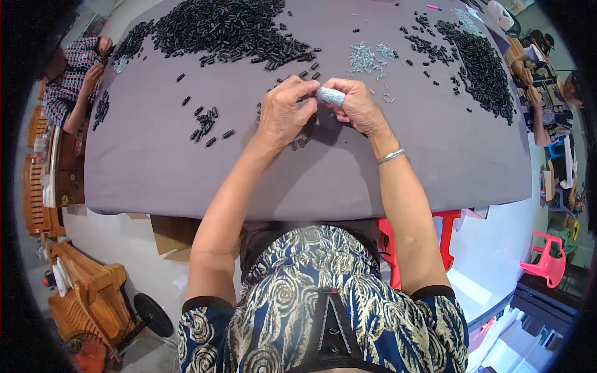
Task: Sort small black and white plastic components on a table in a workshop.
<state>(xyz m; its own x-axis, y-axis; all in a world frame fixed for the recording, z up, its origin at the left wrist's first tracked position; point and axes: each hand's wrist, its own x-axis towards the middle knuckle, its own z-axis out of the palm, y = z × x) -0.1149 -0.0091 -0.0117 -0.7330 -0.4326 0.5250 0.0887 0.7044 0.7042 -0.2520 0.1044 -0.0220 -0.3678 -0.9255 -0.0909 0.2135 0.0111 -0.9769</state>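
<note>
My left hand [286, 112] and my right hand [357, 107] meet over the middle of the grey cloth-covered table [373, 168]. Both have their fingers pinched together at the tips. A pale speckled wrap [330, 96] covers a digit of the right hand, apparently the thumb. Whatever the fingertips hold is too small or hidden to make out. A few black cylindrical pieces [303, 74] lie just beyond the left fingers, and others are partly covered by that hand. Beyond my right hand is a small heap of silvery, screw-like pieces [365, 58].
A large heap of black pieces [211, 28] covers the far left, another heap [482, 74] the right. Loose black pieces [202, 124] lie left of my hands. People sit at the left [81, 78] and right [538, 93]. A red stool [448, 236] stands beneath the near edge.
</note>
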